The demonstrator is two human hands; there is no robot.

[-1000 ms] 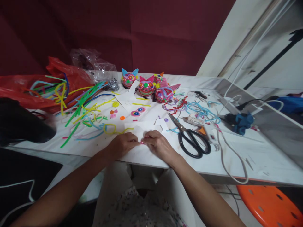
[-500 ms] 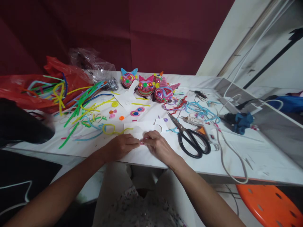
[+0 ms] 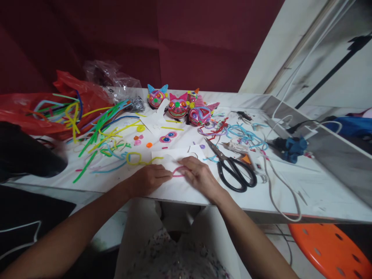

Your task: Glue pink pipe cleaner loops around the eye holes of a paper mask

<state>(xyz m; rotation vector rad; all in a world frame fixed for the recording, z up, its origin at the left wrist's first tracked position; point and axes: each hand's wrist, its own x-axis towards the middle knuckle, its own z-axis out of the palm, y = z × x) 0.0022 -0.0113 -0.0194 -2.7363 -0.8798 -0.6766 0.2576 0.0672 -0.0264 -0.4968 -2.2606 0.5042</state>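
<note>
Holding a bent pink strip, left of the scissors

Observed from the room: a pink strip (image 3: 178, 175) lies directly between the person's two hands, left of the black-handled scissors (image 3: 223, 156) on the table (image 3: 188, 197). Its long axis runs sideways, roughly along the table's near edge, and it appears doubled back, with the bend toward the left.

The left hand (image 3: 149, 179) is narrow, fingertips closed at the strip's left end, farther from the scissors. The right hand (image 3: 200, 176) is the nearer to the scissors, though apart from them; its fingers hold the strip's right part and hide it. Exact finger placement there cannot be determined.

Noted also, left of the scissors: white card (image 3: 159, 154) just beyond the hands, and a yellow loop (image 3: 130, 162) farther left. Decorated heads (image 3: 178, 107) stand beyond the scissors, also leftward.
</note>
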